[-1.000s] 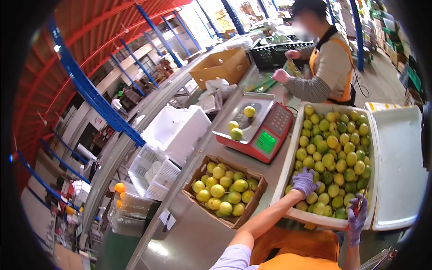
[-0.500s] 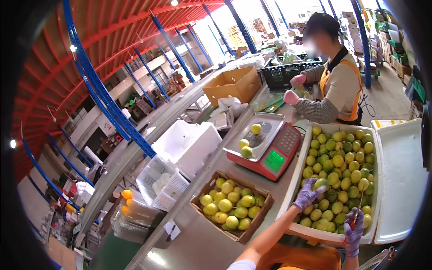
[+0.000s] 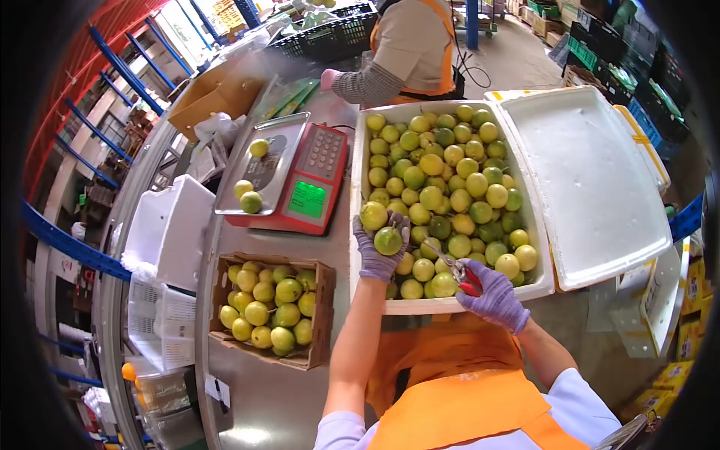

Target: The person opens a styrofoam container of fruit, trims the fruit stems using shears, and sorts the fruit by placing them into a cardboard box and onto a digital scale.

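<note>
My left hand [image 3: 381, 253], in a purple glove, holds a green passion fruit [image 3: 388, 241] palm up over the near left part of the white foam box [image 3: 547, 262]. A yellower passion fruit [image 3: 373, 216] rests against its fingertips; I cannot tell whether it is gripped too. My right hand [image 3: 491, 295], gloved likewise, is closed around red-handled snips [image 3: 469, 280]. Their metal blades point up and left, toward the left hand, over the fruit. Yellow and green passion fruit [image 3: 431, 165] fill the box.
Left of the box stands a red scale [image 3: 315, 165] with three fruits on its pan. Nearer is a cardboard box [image 3: 321, 315] of passion fruit. A foam lid [image 3: 592, 187] lies at the right. Beyond the scale, a co-worker [image 3: 412, 52] stands near a black crate [image 3: 322, 41].
The view has turned right and down. My left hand has lifted the green passion fruit from the pile and turned palm up. My right hand has brought the snips closer to it.
</note>
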The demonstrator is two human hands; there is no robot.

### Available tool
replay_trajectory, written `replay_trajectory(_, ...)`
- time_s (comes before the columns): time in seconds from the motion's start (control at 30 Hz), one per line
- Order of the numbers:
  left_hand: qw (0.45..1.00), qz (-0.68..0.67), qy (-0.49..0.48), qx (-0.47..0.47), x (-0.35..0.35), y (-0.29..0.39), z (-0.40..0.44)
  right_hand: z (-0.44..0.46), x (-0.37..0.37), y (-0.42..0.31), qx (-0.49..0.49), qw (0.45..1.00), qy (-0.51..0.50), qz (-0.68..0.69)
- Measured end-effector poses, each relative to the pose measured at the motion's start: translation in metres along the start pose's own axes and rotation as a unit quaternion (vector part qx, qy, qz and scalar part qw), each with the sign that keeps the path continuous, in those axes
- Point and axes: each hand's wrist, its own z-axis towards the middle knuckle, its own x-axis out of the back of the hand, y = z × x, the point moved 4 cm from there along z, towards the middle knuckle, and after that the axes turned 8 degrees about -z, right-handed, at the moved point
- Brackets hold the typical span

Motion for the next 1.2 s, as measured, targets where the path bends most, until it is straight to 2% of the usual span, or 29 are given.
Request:
replay_trajectory(0.03, 0.999, 0.030, 0.007, -0.019, -0.003, 0.000, -0.001, 0.001, -0.001, 0.001, 0.001, 1.000, -0.002, -0.011)
replay_trajectory(0.07, 0.998, 0.050, -0.044, -0.013, -0.003, 0.000, 0.001, 0.003, -0.002, 0.002, 0.004, 1.000, -0.004, -0.021)
replay_trajectory(0.17, 0.995, 0.087, -0.030, -0.033, -0.006, -0.005, 0.000, 0.009, -0.004, -0.002, 0.002, 0.999, -0.022, -0.047)
replay_trajectory(0.33, 0.987, 0.140, -0.074, 0.002, 0.002, -0.010, 0.007, 0.023, -0.019, 0.007, 0.000, 0.995, -0.027, -0.100)
replay_trajectory(0.43, 0.985, 0.172, -0.033, -0.006, 0.009, -0.012, 0.009, 0.023, -0.020, 0.008, -0.001, 0.997, -0.020, -0.072)
replay_trajectory(0.47, 0.988, 0.150, -0.046, 0.006, 0.007, -0.012, 0.008, 0.023, -0.020, 0.008, 0.001, 0.998, -0.020, -0.067)
replay_trajectory(0.57, 0.972, 0.207, -0.103, -0.040, -0.001, -0.014, 0.006, 0.023, -0.021, 0.012, 0.003, 0.998, -0.016, -0.055)
replay_trajectory(0.67, 0.952, 0.276, -0.092, -0.100, -0.010, -0.015, -0.003, 0.026, -0.016, 0.019, -0.016, 1.000, 0.018, -0.013)
replay_trajectory(0.8, 0.948, 0.291, -0.110, -0.069, -0.011, -0.018, -0.004, 0.034, -0.013, 0.024, 0.025, 0.998, 0.060, -0.024)
replay_trajectory(0.9, 0.896, 0.412, -0.143, -0.084, -0.013, -0.026, -0.008, 0.040, -0.013, 0.027, -0.008, 1.000, 0.026, -0.002)
replay_trajectory(0.93, 0.902, 0.402, -0.137, -0.080, -0.011, -0.029, -0.008, 0.041, -0.009, 0.021, 0.005, 0.999, 0.030, -0.033)
replay_trajectory(1.0, 0.906, 0.397, -0.127, -0.075, -0.020, -0.020, -0.012, 0.035, -0.008, 0.021, -0.067, 0.995, 0.037, 0.059)
replay_trajectory(1.03, 0.888, 0.420, -0.128, -0.137, -0.017, -0.004, -0.005, 0.033, -0.003, 0.016, -0.098, 0.990, 0.039, 0.097)
replay_trajectory(1.1, 0.857, 0.435, -0.137, -0.242, -0.051, 0.035, -0.004, 0.030, 0.004, 0.023, -0.081, 0.985, 0.068, 0.135)
replay_trajectory(1.17, 0.781, 0.518, -0.053, -0.346, -0.076, 0.100, 0.003, 0.028, 0.007, 0.032, -0.064, 0.980, 0.085, 0.166)
replay_trajectory(1.2, 0.648, 0.597, -0.088, -0.465, -0.102, 0.128, -0.008, 0.024, 0.012, 0.029, -0.072, 0.975, 0.087, 0.191)
